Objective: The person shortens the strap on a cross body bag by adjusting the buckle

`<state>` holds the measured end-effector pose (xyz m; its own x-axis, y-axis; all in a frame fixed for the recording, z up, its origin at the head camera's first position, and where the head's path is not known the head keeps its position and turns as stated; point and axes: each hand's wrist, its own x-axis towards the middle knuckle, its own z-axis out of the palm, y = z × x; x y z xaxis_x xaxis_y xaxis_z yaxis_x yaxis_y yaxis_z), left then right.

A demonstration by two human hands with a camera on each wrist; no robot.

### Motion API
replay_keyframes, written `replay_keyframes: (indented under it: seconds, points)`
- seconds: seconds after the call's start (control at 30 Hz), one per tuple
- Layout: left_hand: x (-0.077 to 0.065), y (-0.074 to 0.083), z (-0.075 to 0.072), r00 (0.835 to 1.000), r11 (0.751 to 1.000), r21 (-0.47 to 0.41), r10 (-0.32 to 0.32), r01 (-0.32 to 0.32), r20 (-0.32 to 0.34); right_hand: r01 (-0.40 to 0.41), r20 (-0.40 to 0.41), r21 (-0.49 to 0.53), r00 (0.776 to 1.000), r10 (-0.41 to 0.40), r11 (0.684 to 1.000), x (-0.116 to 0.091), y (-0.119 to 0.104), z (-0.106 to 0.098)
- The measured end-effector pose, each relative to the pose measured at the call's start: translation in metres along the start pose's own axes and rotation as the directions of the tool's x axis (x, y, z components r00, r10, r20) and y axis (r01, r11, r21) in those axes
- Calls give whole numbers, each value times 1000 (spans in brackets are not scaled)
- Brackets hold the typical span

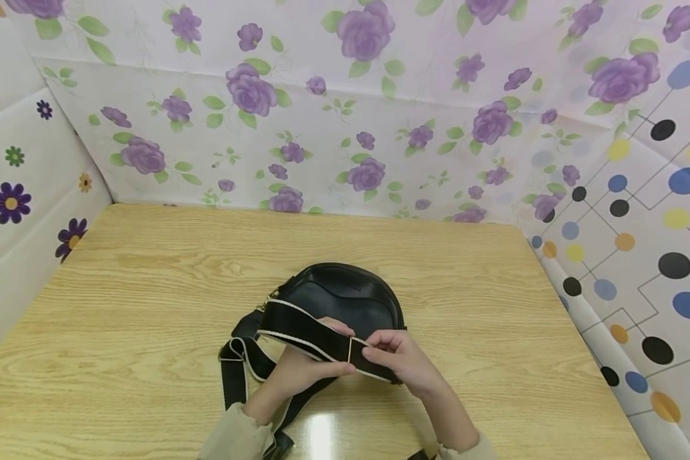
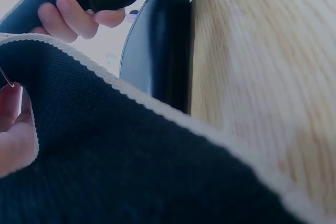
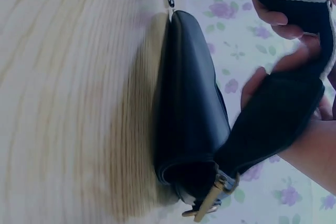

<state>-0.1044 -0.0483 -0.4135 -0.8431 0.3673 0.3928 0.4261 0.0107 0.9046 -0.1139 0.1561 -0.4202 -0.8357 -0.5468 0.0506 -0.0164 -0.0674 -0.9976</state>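
Observation:
A black handbag [image 1: 336,297] lies on the table, its rounded top pointing away from me. Its wide black strap [image 1: 305,326] with white edging is raised in front of it. My left hand [image 1: 305,367] pinches the strap at the thin gold slider bar [image 1: 349,350], thumb below and fingers above. Just right of that bar, my right hand [image 1: 405,358] grips the strap between thumb and curled fingers. In the right wrist view a gold clasp [image 3: 220,190] joins the strap's dark end tab [image 3: 278,114] to the bag. Strap fabric hides much of the left hand in its wrist view.
More strap [image 1: 234,380] loops down left of the bag toward the table's front edge. The wood-grain table [image 1: 149,287] is bordered by a flowered cloth [image 1: 322,147] behind and a dotted sheet [image 1: 627,255] at right.

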Motion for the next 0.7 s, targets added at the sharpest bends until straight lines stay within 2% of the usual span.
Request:
replay_keyframes:
  seconds: [0.47,0.7]
  points:
    - [0,0,0,1000,1000,-20,-9,9,-23,13,-74,150,997,-2,989,1,-6,10]
    - [-1,-1,3,999,999,-41,-20,19,-26,19,-103,162,995,-3,987,1,-8,16]
